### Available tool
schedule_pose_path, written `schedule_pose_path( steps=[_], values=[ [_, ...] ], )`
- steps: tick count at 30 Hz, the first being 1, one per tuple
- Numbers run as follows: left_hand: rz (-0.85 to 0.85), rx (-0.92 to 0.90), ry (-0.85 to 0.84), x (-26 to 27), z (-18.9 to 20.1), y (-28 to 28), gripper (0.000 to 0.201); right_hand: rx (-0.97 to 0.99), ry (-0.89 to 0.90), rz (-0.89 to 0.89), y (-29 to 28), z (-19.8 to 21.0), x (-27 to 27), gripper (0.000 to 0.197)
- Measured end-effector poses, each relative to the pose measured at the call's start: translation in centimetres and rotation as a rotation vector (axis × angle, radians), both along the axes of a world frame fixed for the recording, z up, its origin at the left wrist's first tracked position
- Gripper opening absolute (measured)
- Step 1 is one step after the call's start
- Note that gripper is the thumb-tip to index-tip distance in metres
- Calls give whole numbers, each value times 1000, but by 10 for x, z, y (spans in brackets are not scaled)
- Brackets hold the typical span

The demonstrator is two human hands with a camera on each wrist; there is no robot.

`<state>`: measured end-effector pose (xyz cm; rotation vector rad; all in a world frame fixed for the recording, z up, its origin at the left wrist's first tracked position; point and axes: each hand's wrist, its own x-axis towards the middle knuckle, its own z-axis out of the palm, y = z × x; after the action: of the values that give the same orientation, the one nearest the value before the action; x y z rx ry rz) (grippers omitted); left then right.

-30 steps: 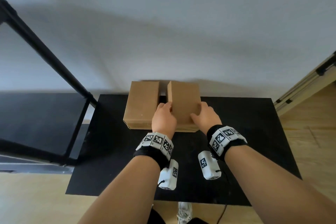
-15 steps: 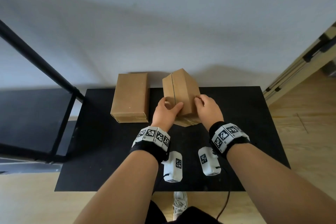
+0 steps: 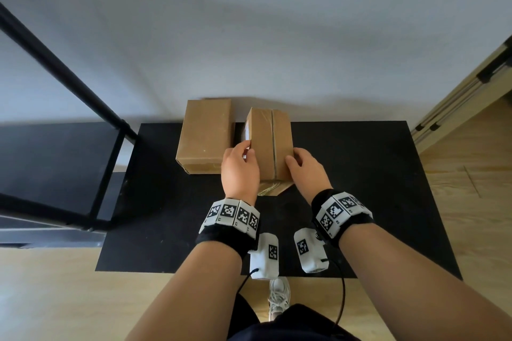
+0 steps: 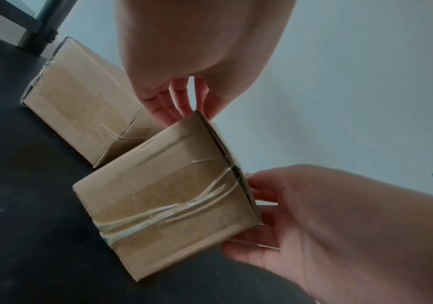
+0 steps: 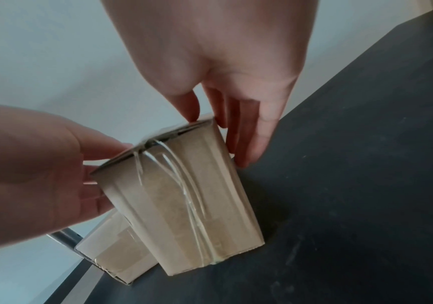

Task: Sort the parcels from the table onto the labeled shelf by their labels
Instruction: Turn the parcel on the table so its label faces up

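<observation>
Currently, two brown cardboard parcels sealed with clear tape stand at the far edge of the black rectangular table (image 3: 360, 188). The right-hand parcel (image 3: 273, 144) is tipped up on its lower edge, resting tilted on the table surface, with its taped seam facing upward. The left hand (image 3: 240, 171) presses straight fingers against the left face of this parcel, thumb at the upper edge. The right hand (image 3: 306, 171) presses straight, relaxed fingers against the right face, thumb on top near the corner. Neither hand curls round the parcel; it is clamped between the two flat hands. A pale patch, possibly a label, shows on the left face just above the left hand; nothing on it is legible.

The second brown cardboard parcel (image 3: 206, 135) lies flat just beside the tilted one, on its left, untouched. A black metal shelf frame (image 3: 110, 152) stands left of the table.
</observation>
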<state>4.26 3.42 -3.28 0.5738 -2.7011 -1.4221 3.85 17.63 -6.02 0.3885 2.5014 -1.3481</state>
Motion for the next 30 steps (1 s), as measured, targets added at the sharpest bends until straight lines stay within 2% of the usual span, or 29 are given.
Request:
schedule_pose_path(
  steps=[6,9,16,22,25,28,30],
  values=[
    [-88,49,-13,1,-5,12,35,273,252,-53,17,7,2,47],
    [-89,50,-63,4,-13,15,40,251,300,-77,27,8,3,40],
    [-146,28,-216,8,-21,22,59,247,177,-89,40,-2,11,43],
    [-163,81,-226,11,-18,23,49,248,95,-42,38,-4,13,56],
    [-142,73,-251,14,-17,20,51,234,44,2,34,-2,6,68],
    [-128,25,-207,13,-15,16,56,232,-9,91,31,3,-4,66],
    [-126,-78,-135,9,-12,13,55,226,-42,163,31,9,-13,63]
  ],
)
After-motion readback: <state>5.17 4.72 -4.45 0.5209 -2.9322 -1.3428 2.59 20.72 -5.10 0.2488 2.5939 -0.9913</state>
